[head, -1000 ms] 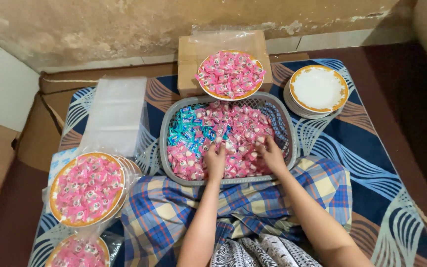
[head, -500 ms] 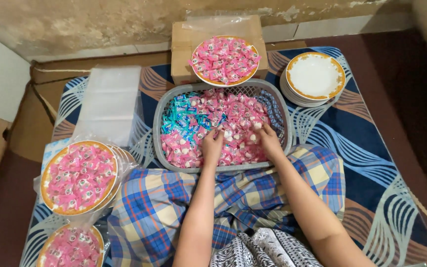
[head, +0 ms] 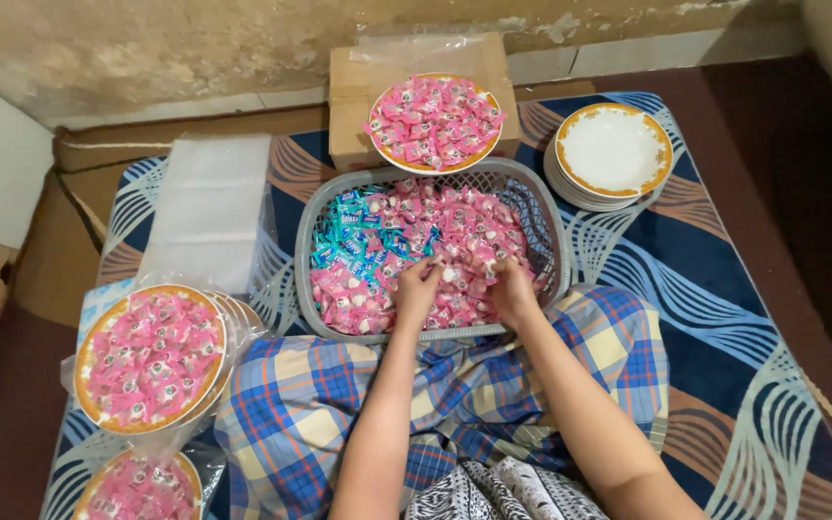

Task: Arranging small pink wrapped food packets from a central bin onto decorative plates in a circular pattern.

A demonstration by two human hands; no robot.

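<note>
Head view: both hands are sunk in a grey plastic mesh basket (head: 551,226) heaped with small pink wrapped candies (head: 455,241) and some blue wrapped candies (head: 353,241). The left hand (head: 416,289) has its grip curled, pinching pink candies; the right hand (head: 510,287) likewise closes its fingers on candies. The basket sits on a blue patterned mat (head: 724,289), just before the checked cloth (head: 320,404) on the lap. Orange-rimmed plates of pink candies (head: 151,356) lie at left.

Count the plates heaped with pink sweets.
3: one plate on the cardboard box, one at left, one cut off at the bottom-left corner. More may lie out of view.
</note>
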